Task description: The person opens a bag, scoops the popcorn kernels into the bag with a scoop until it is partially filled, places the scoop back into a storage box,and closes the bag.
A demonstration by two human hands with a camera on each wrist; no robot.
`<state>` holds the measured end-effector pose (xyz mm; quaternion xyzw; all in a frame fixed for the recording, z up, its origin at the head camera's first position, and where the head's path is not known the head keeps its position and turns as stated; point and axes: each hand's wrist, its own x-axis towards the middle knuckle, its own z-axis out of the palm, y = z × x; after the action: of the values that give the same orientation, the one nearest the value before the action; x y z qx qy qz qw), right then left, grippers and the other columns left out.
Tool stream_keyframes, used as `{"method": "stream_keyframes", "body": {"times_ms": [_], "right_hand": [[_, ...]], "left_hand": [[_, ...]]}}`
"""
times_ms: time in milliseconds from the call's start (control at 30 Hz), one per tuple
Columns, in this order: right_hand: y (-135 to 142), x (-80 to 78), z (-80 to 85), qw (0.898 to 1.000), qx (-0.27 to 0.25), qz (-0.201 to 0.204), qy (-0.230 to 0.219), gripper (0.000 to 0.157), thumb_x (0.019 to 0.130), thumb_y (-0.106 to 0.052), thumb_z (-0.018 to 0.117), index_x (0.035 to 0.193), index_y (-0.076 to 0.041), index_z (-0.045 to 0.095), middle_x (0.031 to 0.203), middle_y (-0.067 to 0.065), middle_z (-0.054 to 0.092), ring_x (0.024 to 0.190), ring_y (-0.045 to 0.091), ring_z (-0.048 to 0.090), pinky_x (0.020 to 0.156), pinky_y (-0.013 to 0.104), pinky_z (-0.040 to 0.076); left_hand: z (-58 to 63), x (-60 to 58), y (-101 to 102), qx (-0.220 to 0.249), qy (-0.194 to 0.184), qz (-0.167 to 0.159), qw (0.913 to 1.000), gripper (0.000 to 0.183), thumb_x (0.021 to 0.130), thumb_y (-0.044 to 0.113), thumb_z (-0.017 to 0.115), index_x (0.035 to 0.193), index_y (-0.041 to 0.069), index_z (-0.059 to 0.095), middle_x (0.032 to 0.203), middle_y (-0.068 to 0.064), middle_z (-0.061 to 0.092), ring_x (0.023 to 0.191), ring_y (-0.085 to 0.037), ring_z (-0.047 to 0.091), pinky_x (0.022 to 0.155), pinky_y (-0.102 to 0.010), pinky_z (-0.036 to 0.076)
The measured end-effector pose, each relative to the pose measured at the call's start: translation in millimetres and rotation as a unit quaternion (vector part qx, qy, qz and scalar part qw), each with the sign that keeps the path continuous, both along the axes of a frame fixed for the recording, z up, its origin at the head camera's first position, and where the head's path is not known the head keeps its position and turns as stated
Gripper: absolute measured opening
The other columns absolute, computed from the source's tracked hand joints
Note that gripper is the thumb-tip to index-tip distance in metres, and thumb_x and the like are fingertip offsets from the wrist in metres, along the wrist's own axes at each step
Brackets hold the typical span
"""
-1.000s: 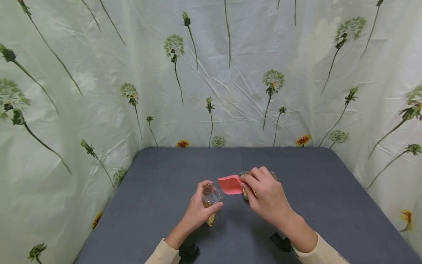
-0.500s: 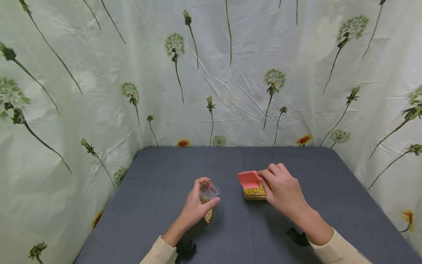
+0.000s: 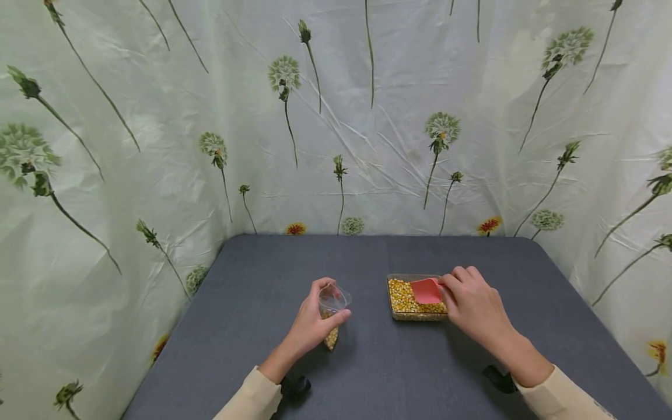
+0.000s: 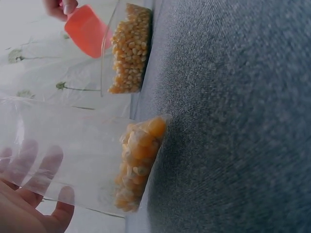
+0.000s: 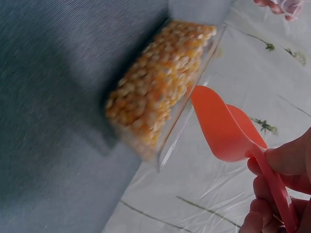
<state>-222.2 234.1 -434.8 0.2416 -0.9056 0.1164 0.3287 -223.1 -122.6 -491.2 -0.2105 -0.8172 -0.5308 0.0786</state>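
Note:
My left hand (image 3: 313, 318) holds a clear plastic bag (image 4: 73, 150) upright, fingers and thumb curled round its upper part with the mouth spread. Corn kernels (image 4: 138, 165) fill the bag's bottom, close over the table. In my right hand (image 3: 476, 303) is the handle of a red scoop (image 5: 226, 126), pinched between thumb and fingers. The scoop's blade is over a clear rectangular container (image 3: 418, 317) of corn kernels, its tip right at the rim in the right wrist view. That container stands on the table to the right of the bag.
A dark grey cloth covers the table (image 3: 294, 256). Behind and at the sides hangs a pale curtain (image 3: 378, 146) printed with dandelions. Black straps (image 3: 499, 379) show at both wrists, by the light sleeves.
My right hand has moved the scoop right, away from the bag's mouth and over the container, then lowered it there. The left hand has stayed nearly in place with the bag.

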Motion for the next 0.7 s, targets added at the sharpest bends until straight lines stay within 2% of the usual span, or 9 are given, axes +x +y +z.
{"method": "stream_keyframes", "body": {"times_ms": [367,567,700], "right_hand": [[17.8,-9.3,8.5,1.000,0.022,-0.019,-0.005,0.012,0.079,-0.003,0.078,0.087,-0.007,0.072,0.078,0.003,0.055,0.071,0.023,0.046,0.048,0.034,0.041],[21.8,-13.5,11.1,0.998,0.065,-0.014,-0.005,0.011,0.081,-0.003,0.077,0.084,-0.008,0.067,0.076,0.003,0.050,0.070,0.023,0.042,0.044,0.030,0.037],[21.9,-15.3,8.4,0.995,0.100,-0.003,0.005,0.014,0.077,0.002,0.074,0.083,-0.007,0.064,0.078,0.007,0.050,0.070,0.025,0.043,0.043,0.031,0.037]], "left_hand": [[-1.6,-5.0,2.1,0.013,-0.007,0.000,0.9999,0.067,0.089,0.038,0.078,0.141,0.016,0.041,0.117,0.001,0.058,0.121,-0.017,0.053,0.094,-0.053,0.042],[-7.2,-5.5,1.8,0.003,-0.003,-0.001,1.0000,0.066,0.090,0.040,0.077,0.140,0.020,0.040,0.117,0.006,0.057,0.121,-0.017,0.053,0.094,-0.053,0.043],[-8.4,-5.4,2.2,0.002,0.002,-0.003,1.0000,0.066,0.090,0.040,0.077,0.141,0.023,0.039,0.118,0.008,0.056,0.122,-0.016,0.052,0.096,-0.054,0.043]]}}
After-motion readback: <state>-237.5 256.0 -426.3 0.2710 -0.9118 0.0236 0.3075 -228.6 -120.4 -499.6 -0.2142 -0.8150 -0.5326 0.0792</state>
